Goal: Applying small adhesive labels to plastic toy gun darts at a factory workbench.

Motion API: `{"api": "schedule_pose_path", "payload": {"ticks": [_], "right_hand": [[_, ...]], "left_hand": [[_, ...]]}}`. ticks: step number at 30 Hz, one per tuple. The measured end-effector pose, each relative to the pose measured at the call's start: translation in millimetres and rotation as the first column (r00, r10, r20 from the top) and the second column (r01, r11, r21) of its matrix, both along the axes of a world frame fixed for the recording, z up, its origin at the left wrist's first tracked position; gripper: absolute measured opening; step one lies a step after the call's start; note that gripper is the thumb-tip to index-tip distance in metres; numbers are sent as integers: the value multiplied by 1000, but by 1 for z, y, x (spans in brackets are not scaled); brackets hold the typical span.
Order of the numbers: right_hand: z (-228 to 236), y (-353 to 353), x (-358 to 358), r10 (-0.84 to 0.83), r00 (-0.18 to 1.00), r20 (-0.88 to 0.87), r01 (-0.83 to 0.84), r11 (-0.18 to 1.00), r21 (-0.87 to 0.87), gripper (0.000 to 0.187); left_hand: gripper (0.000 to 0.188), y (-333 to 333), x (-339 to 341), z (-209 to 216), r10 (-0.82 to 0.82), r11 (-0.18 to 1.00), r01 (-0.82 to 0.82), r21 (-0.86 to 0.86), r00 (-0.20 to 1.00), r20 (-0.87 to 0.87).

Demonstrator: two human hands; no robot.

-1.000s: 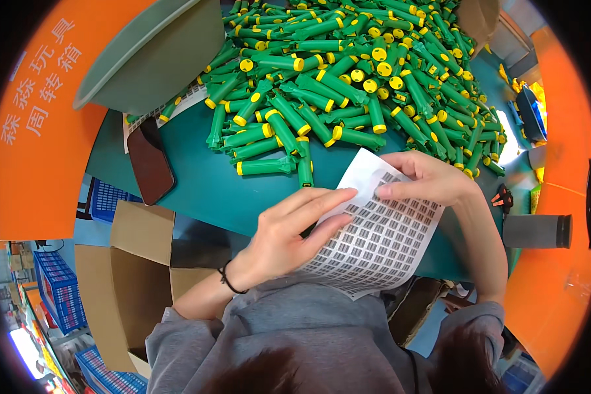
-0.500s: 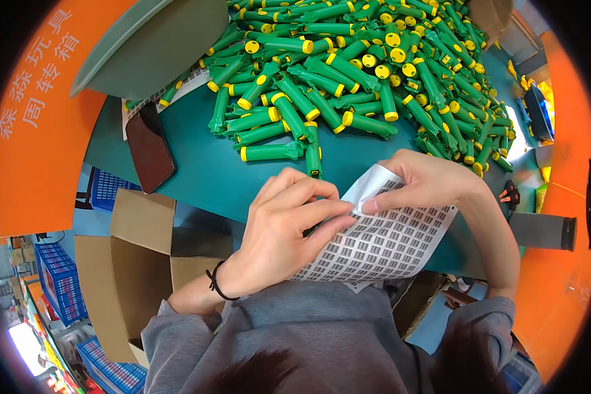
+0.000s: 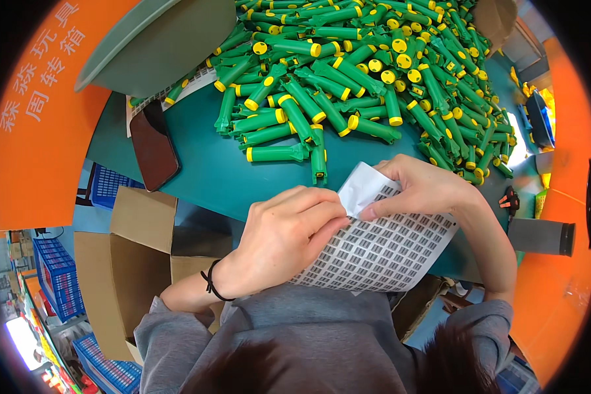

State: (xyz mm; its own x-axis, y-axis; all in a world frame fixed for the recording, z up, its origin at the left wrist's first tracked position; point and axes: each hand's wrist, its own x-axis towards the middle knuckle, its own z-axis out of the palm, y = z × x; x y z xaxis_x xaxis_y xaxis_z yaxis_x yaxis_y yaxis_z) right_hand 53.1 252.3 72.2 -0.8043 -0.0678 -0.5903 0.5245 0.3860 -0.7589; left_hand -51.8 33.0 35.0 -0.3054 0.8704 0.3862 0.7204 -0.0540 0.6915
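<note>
Between my hands is a white sheet of small stickers (image 3: pixel 391 253) printed with rows of dark marks, tilted over my lap at the table's near edge. Its upper left corner is folded over, showing the plain white back. My right hand (image 3: pixel 423 187) grips the sheet near that fold, thumb in front and fingers behind. My left hand (image 3: pixel 292 230) is closed at the sheet's left edge, fingertips pinched beside the folded corner; whether a loose sticker is between them I cannot tell. Beyond lies a heap of green plastic tubes with yellow ends (image 3: pixel 354 85).
A grey-green tub (image 3: pixel 157 52) and a dark red phone-like slab (image 3: pixel 154 148) are at the table's left. An open cardboard box (image 3: pixel 138 276) stands below on the left. At the right are a grey cylinder (image 3: pixel 538 236) and orange-handled scissors (image 3: pixel 509 200).
The sheet's corner has folded further over, so more plain white back shows. My left fingers have drawn closer together and moved slightly left. My right hand keeps its hold.
</note>
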Motion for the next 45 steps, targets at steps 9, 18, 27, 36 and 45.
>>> {"api": "schedule_pose_path", "payload": {"ticks": [9,18,27,36,45], "right_hand": [[-16,-5,5,112,941,-320,83,840,537,59],[-30,11,-12,274,703,-656,429,572,699,36],[-33,-22,40,762,45,-646,426,570,702,32],[-51,-16,54,212,292,-932,143,954,262,27],[-57,-28,53,-665,465,-584,378,746,-548,42]], "left_hand": [[14,8,-10,-2,-96,994,95,-51,995,-17],[15,24,-20,-13,-19,987,-91,136,761,648],[59,36,-20,8,-205,961,15,275,704,680],[63,37,-17,12,-208,971,184,154,320,925],[55,41,-7,-7,-137,970,-79,230,606,784]]}}
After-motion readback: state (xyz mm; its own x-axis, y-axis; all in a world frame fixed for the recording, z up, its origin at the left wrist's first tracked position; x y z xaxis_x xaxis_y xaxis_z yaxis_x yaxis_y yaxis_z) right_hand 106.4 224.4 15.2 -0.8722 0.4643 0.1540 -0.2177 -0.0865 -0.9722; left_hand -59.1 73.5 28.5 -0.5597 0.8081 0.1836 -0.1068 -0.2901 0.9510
